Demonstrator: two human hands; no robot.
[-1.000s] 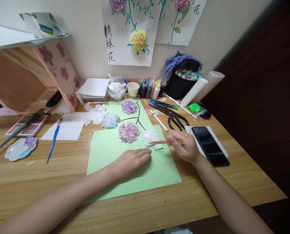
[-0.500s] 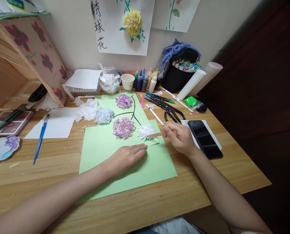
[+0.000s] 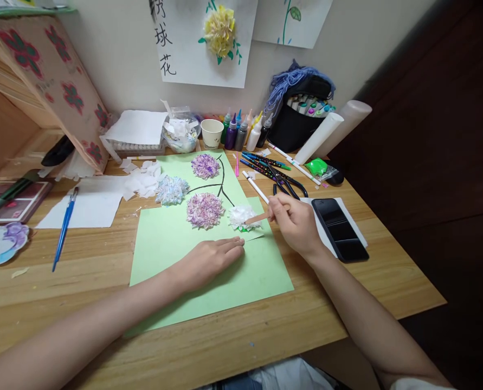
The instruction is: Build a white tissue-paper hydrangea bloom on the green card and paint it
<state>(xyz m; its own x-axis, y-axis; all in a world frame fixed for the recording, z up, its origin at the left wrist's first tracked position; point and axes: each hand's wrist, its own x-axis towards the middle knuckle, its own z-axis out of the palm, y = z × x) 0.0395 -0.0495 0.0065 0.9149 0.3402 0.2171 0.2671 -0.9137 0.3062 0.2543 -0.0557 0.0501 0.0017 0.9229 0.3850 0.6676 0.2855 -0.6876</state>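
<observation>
My right hand (image 3: pixel 293 223) is closed round a flat wooden craft stick (image 3: pixel 258 218). The stick's tip touches the white paper flower (image 3: pixel 242 216), and a bit of green shows under the flower's lower edge. My left hand (image 3: pixel 213 261) lies flat on the green paper (image 3: pixel 163 244), fingers stretched together toward that flower. On the upper green sheet sit two purple paper flowers, one higher (image 3: pixel 205 166) and one lower (image 3: pixel 204 210), with a pale blue flower (image 3: pixel 172 190) at the left. Black drawn stems (image 3: pixel 222 184) run between the flowers.
Right of the paper are scissors (image 3: pixel 288 184), pens and a phone (image 3: pixel 340 229). Paint bottles (image 3: pixel 241 135), a paper cup (image 3: pixel 212 134) and a black marker bag (image 3: pixel 296 122) line the wall. At left are torn white paper (image 3: pixel 146 180), a blue brush (image 3: pixel 65 228) and a paint palette (image 3: pixel 4 246).
The view has shifted slightly. The craft stick's tip stays at the white flower, and my right hand is tilted a little differently. My left hand stays flat on the paper.
</observation>
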